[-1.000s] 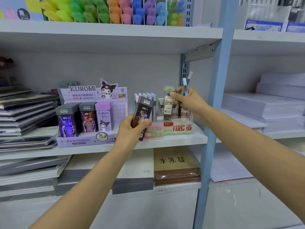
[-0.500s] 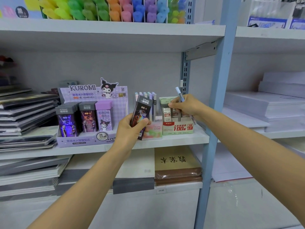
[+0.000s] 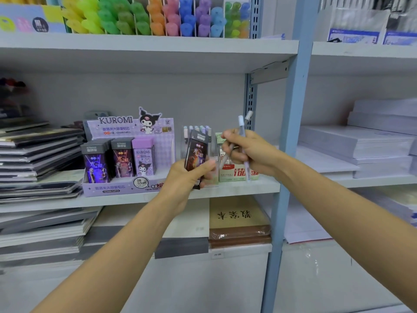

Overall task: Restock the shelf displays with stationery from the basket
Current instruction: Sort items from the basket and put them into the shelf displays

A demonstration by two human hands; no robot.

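Observation:
My left hand [image 3: 187, 179] grips a dark lead-refill box [image 3: 195, 154] upright in front of the middle shelf [image 3: 126, 199]. My right hand [image 3: 248, 150] holds two pens [image 3: 242, 129], one pale blue and one grey, crossed in its fingers. It hovers in front of the green and white refill display [image 3: 234, 171]. Behind the dark box stands a clear pen holder [image 3: 198, 131] with pastel pens. The purple Kuromi display [image 3: 128, 152] with matching dark and lilac boxes stands to the left. The basket is out of view.
Stacked notebooks [image 3: 38, 154] fill the shelf's left end. Coloured highlighters [image 3: 158, 16] line the top shelf. A blue-grey upright post [image 3: 291, 132] divides the shelving; paper stacks [image 3: 361, 145] lie to its right. Brown notebooks [image 3: 239, 220] lie on the lower shelf.
My right hand put the clear refill case into the green and white display, then drew back a little with the two pens. My left hand kept holding the dark box.

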